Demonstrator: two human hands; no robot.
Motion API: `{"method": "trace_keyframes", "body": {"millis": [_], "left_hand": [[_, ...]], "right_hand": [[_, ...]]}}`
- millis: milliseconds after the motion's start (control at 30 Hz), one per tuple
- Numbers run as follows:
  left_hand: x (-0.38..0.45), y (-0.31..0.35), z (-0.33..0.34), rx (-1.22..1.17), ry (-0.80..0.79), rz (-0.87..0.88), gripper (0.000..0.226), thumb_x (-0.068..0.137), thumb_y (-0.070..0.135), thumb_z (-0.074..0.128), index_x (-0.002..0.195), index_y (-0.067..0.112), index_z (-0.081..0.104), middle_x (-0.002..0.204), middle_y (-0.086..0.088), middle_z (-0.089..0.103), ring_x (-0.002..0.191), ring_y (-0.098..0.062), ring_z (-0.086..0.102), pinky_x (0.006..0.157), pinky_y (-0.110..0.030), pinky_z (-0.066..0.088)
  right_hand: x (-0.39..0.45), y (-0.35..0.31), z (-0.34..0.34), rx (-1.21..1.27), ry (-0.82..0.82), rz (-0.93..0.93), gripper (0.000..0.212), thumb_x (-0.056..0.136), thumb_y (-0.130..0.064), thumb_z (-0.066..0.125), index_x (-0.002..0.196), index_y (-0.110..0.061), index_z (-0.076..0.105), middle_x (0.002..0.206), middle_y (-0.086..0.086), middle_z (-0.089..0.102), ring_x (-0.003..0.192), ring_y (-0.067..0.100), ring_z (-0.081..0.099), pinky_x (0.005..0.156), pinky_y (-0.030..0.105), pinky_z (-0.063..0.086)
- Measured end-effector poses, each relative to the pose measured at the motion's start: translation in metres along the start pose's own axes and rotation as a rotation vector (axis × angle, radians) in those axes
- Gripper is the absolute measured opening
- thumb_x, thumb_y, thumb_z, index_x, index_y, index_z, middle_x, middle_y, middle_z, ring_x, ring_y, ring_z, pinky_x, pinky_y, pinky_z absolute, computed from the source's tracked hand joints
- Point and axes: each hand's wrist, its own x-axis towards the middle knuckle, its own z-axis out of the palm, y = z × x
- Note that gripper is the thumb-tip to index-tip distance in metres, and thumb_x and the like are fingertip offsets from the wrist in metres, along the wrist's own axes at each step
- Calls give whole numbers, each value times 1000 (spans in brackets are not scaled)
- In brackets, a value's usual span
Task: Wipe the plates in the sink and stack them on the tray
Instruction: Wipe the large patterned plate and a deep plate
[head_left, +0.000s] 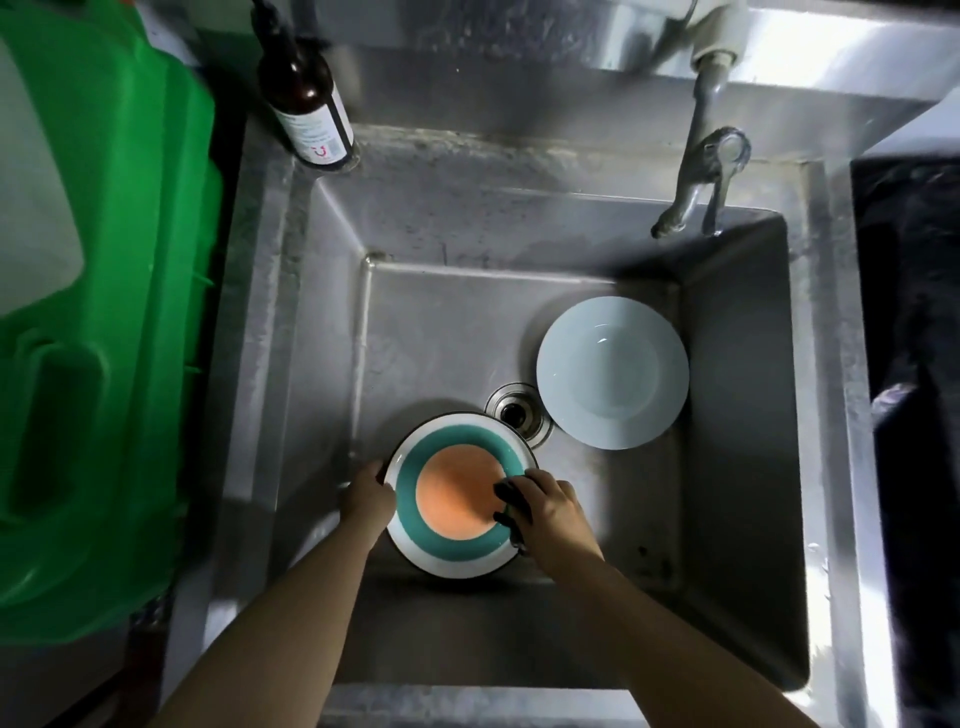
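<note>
Your left hand (367, 498) has its grip clamped on the left rim of the striped plate (457, 499), held near the sink's (737, 415) front edge, left of the drain (514, 410). Your right hand (550, 506) has its grip closed around a dark sponge (511, 501), pressed against the plate's right side. A white plate (613, 371) lies toward the sink's right wall, overlapping the drain. A green tray (119, 312) sits beside the sink's left edge.

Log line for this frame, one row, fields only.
phase: wiping | left hand: holds rim of teal-and-orange round plate | right hand: presses dark sponge on it | pale blue round plate: waiting in steel sink
</note>
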Motion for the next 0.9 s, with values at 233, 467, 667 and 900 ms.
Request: {"method": "trace_keyframes", "body": {"millis": [233,467,667,900], "left_hand": [[-69,26,-31,-206,-291,7,56,98,4,57,144,33,48,124,1,57,107,-27,56,67,-42,57],[-147,74,-50,-344,-406,40,54,95,4,58,137,37,50,132,0,58,119,-34,54,95,-68,50],[-220,107,-73,-500,-457,143,58,91,-16,44,119,33,60,99,4,75,86,-18,72,52,-34,58],[-256,140,-98,-546,-463,254,65,88,-13,45,128,35,61,110,-7,77,90,-30,74,68,-42,59]], "right_hand": [[-16,-20,-33,-5,7,-28,31,96,-38,60,126,-35,63,128,-9,56,106,26,48,93,38,48],[-43,-44,-85,11,84,-64,29,95,-35,62,124,-34,65,126,-10,57,106,23,50,93,37,51],[-65,-81,-129,-63,167,-184,34,96,-41,52,128,-35,61,134,-8,56,108,29,54,93,43,50],[-88,-116,-161,-236,110,-244,55,99,-51,39,152,-43,30,167,-11,5,154,27,0,121,51,-2]]}}
